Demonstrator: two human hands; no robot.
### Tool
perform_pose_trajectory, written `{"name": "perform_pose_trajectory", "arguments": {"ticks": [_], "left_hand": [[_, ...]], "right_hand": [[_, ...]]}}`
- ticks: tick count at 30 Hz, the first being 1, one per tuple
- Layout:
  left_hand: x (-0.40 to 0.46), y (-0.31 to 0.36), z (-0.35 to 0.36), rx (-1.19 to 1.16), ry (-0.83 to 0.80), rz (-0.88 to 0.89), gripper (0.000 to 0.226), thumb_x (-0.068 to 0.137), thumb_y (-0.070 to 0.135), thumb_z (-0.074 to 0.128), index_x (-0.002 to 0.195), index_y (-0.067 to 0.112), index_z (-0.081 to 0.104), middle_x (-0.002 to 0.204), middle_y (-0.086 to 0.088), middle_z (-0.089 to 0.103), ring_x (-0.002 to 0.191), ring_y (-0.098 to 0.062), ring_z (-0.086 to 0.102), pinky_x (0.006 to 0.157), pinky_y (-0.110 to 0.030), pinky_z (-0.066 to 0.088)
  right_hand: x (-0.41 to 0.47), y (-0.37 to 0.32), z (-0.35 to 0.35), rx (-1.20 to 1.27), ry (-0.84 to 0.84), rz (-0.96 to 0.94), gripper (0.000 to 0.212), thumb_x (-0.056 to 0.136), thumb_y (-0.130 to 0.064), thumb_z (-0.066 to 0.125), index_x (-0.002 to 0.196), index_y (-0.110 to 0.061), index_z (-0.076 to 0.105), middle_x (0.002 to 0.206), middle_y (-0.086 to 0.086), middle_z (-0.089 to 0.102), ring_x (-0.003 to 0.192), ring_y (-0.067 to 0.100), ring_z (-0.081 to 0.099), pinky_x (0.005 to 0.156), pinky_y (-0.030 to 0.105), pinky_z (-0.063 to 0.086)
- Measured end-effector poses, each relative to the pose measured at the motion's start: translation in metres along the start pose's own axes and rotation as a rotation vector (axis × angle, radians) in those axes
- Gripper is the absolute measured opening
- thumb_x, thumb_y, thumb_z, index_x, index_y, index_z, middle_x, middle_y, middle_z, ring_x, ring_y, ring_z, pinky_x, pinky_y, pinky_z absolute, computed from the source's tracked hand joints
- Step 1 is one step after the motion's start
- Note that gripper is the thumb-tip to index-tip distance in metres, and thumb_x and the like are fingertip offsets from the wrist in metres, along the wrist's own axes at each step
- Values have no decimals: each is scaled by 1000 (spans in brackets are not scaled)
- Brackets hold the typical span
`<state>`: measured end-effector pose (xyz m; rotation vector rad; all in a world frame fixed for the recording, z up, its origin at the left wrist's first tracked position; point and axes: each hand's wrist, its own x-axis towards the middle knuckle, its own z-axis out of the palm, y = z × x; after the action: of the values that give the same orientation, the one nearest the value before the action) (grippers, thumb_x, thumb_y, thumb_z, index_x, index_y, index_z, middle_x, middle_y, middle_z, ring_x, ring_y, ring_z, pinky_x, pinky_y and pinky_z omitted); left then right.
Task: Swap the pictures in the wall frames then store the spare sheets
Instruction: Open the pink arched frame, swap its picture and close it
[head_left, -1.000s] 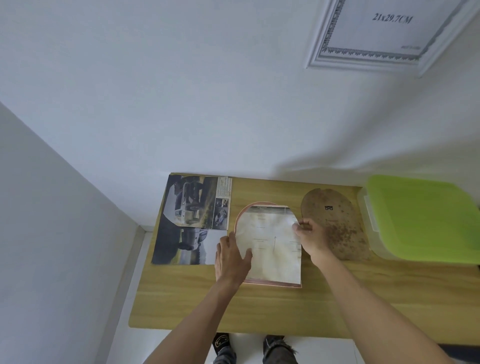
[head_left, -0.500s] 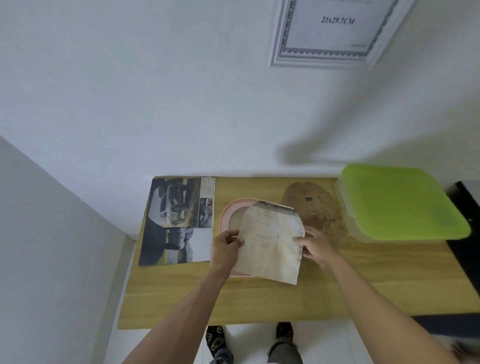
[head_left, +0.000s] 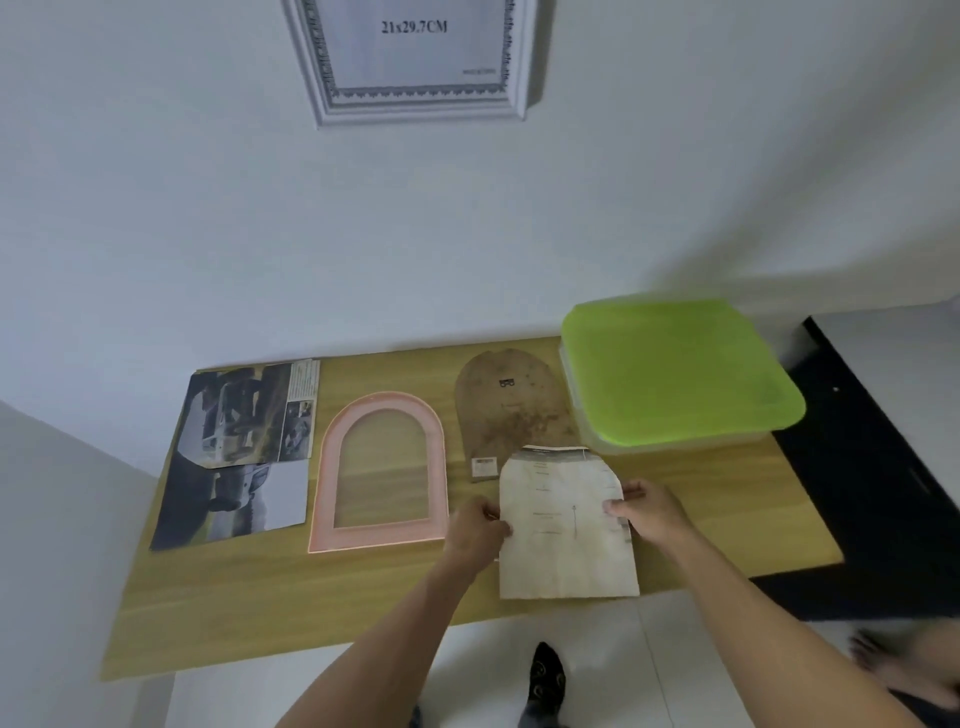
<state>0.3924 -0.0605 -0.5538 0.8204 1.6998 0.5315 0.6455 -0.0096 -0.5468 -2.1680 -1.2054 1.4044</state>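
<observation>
on the wooden table (head_left: 260, 597), car pictures (head_left: 244, 447) lie far left, with the pink arched frame (head_left: 382, 470) flat just beside them. the left hand (head_left: 475, 530) has its grip pinched on the left edge of a pale arched sheet (head_left: 563, 530); the right hand (head_left: 649, 509) pinches its right edge. the sheet's top overlaps the brown backing board (head_left: 506, 405). a green-lidded box (head_left: 675, 371) sits far right.

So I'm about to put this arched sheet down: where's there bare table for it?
Bare wood runs along the near edge of the table, in front of the pink arched frame and the car pictures. The far strip is crowded: brown backing board and green-lidded box sit side by side.
</observation>
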Motion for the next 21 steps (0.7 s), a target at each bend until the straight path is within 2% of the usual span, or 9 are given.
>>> {"name": "perform_pose_trajectory", "arguments": {"ticks": [3, 7, 9, 11, 13, 15, 17, 19, 21], "left_hand": [[2, 8, 41, 99, -7, -21, 12, 68, 4, 58, 75, 9, 66, 80, -10, 71, 74, -28, 71, 64, -46, 62], [6, 15, 88, 175, -4, -17, 12, 68, 2, 58, 76, 7, 66, 77, -10, 72, 70, -27, 72, 63, -45, 61], [9, 18, 106, 206, -1, 4, 12, 68, 2, 58, 76, 6, 66, 76, -9, 72, 70, -27, 71, 63, -45, 61], [6, 25, 119, 240, 18, 29, 11, 70, 2, 58, 76, 8, 65, 77, -8, 70, 71, -26, 70, 63, -44, 61], [-4, 33, 128, 380, 71, 87, 10, 75, 6, 60, 83, 8, 64, 87, -6, 67, 78, -27, 66, 64, -40, 58], [-12, 37, 134, 644, 99, 193, 22, 82, 16, 64, 102, 8, 58, 106, -5, 58, 93, -28, 61, 64, -37, 50], [-15, 34, 140, 821, 86, 313, 42, 88, 26, 65, 123, 10, 48, 122, -5, 48, 110, -26, 53, 74, -35, 49], [-14, 28, 143, 931, 42, 438, 57, 90, 34, 63, 137, 11, 40, 137, -7, 40, 125, -26, 43, 92, -37, 48], [-11, 22, 144, 1039, -20, 514, 61, 92, 37, 58, 143, 10, 37, 151, -8, 30, 137, -27, 31, 108, -38, 36]], "right_hand": [[7, 22, -32, -100, 25, -15, 24, 75, -16, 79, 95, -14, 67, 88, 6, 75, 73, 19, 67, 58, 25, 47], [16, 47, -63, -182, 88, -57, 29, 81, -20, 76, 106, -13, 64, 99, 3, 70, 75, 12, 64, 46, 17, 41], [21, 56, -75, -233, 121, -70, 30, 84, -23, 74, 110, -15, 62, 97, 0, 69, 72, 8, 61, 53, 21, 47], [26, 62, -84, -303, 155, -89, 30, 86, -27, 71, 113, -18, 62, 98, -2, 69, 75, 10, 63, 68, 30, 53], [29, 65, -88, -396, 196, -111, 35, 88, -29, 67, 121, -19, 60, 112, 2, 66, 92, 18, 64, 79, 37, 54], [28, 67, -88, -516, 243, -150, 47, 92, -29, 63, 136, -20, 51, 130, 6, 54, 113, 24, 56, 85, 38, 51], [26, 69, -83, -610, 271, -272, 51, 94, -27, 60, 142, -20, 45, 134, 8, 47, 121, 26, 50, 83, 38, 51], [25, 72, -77, -689, 254, -400, 49, 93, -27, 61, 140, -21, 50, 135, 8, 48, 123, 27, 48, 83, 39, 53], [26, 78, -72, -784, 219, -449, 46, 92, -32, 62, 136, -23, 55, 137, 9, 48, 123, 28, 49, 88, 41, 52]]}}
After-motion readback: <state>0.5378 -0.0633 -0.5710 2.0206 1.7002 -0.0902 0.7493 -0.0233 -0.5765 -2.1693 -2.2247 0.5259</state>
